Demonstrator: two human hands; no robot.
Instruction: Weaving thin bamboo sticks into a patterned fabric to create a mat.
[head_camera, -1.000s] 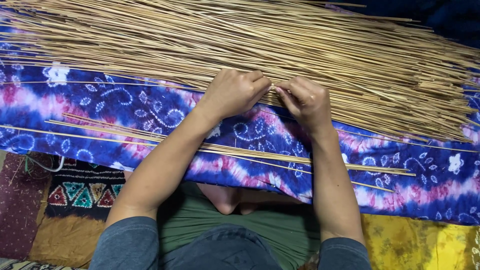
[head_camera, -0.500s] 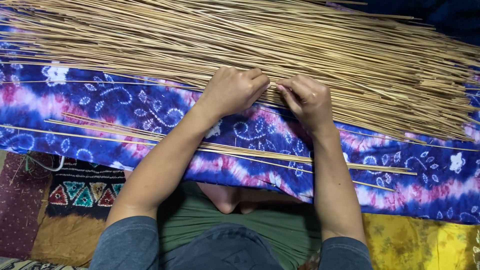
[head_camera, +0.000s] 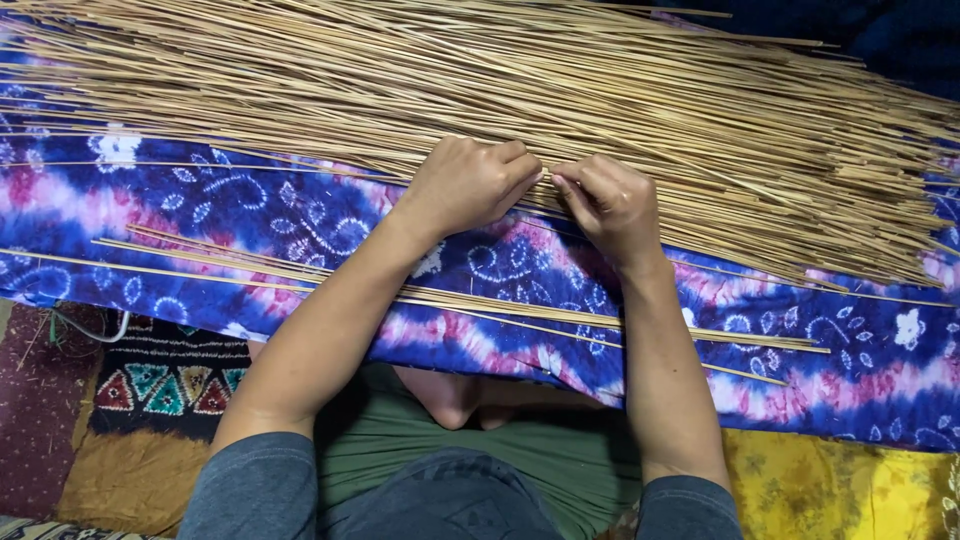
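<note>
A wide heap of long, thin tan sticks (head_camera: 420, 80) lies across a blue, purple and pink tie-dyed cloth (head_camera: 250, 215). My left hand (head_camera: 465, 185) and my right hand (head_camera: 605, 205) meet at the heap's near edge, fingers curled and pinching sticks where the hands touch. Which single stick each hand grips is hidden by the fingers. A small separate row of sticks (head_camera: 450, 295) lies on the cloth under my forearms, closer to me.
My bare foot (head_camera: 455, 395) shows below the cloth over green fabric (head_camera: 400, 440). A patterned dark mat (head_camera: 160, 375) lies at the left and a yellow cloth (head_camera: 830, 490) at the lower right. Dark blue fabric (head_camera: 900, 40) is at the top right.
</note>
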